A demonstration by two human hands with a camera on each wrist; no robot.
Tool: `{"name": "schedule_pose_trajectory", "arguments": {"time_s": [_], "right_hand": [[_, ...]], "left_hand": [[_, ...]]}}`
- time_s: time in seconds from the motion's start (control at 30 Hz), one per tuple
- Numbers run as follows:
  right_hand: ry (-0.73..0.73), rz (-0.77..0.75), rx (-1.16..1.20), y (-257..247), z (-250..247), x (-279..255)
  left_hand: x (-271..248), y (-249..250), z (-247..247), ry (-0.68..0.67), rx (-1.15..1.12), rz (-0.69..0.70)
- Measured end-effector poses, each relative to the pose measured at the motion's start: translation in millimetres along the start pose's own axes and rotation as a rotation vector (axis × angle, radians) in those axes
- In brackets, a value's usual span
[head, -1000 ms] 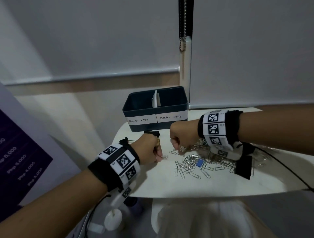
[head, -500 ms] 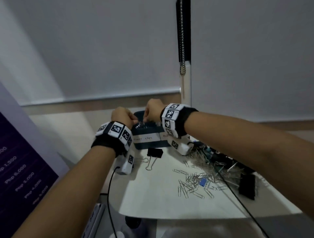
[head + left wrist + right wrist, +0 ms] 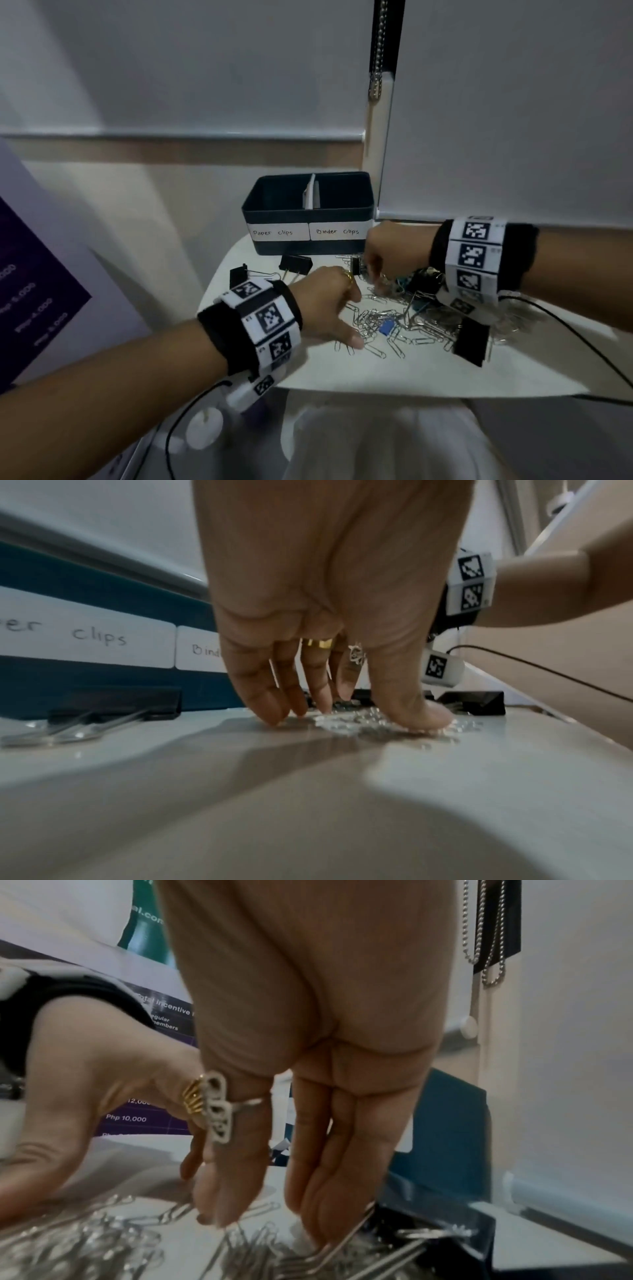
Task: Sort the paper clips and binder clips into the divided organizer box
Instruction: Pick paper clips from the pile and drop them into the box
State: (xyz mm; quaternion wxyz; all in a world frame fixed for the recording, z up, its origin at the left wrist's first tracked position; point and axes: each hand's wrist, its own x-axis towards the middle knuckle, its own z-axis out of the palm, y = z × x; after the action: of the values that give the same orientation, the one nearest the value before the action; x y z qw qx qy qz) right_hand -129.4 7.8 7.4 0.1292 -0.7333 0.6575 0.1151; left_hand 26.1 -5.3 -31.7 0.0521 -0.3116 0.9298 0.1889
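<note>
Table: a white table with a rounded near edge holds everything; a black cable crosses its right side.
Near right: a large black binder clip stands at the near right edge of the heap.
Heap: silver paper clips lie tangled in the middle of the table, with a small blue binder clip among them.
Left hand: the left hand reaches down at the left edge of the heap, fingers spread and slightly bent; the fingertips and thumb touch the table and loose clips, nothing pinched. It wears a gold ring.
Right hand: the right hand hangs over the far side of the heap, fingers pointing down, close together and nearly straight, tips touching wire handles among the clips. Whether they pinch anything I cannot tell.
Far left: two black binder clips lie apart from the heap, just in front of the box.
Box: the dark blue organizer box stands at the far edge, split by a white divider; what lies inside is hidden.
Writing: the left label reads "Paper clips", the right one "Binder clips".
Left side: a purple poster lists "Php" amounts.
</note>
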Motion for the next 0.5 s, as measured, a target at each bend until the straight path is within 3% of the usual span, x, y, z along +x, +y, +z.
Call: {"name": "schedule_pose_trajectory", "arguments": {"time_s": [0.1, 0.37, 0.5], "right_hand": [[-0.062, -0.018, -0.035, -3, 7, 2], [-0.008, -0.107, -0.072, -5, 18, 5], [0.010, -0.108, -0.072, -4, 16, 9]], "left_hand": [[5, 1, 7, 0.001, 0.020, -0.011], [5, -18, 4, 0.042, 0.060, 0.007], [7, -20, 1, 0.052, -0.044, -0.089]]}}
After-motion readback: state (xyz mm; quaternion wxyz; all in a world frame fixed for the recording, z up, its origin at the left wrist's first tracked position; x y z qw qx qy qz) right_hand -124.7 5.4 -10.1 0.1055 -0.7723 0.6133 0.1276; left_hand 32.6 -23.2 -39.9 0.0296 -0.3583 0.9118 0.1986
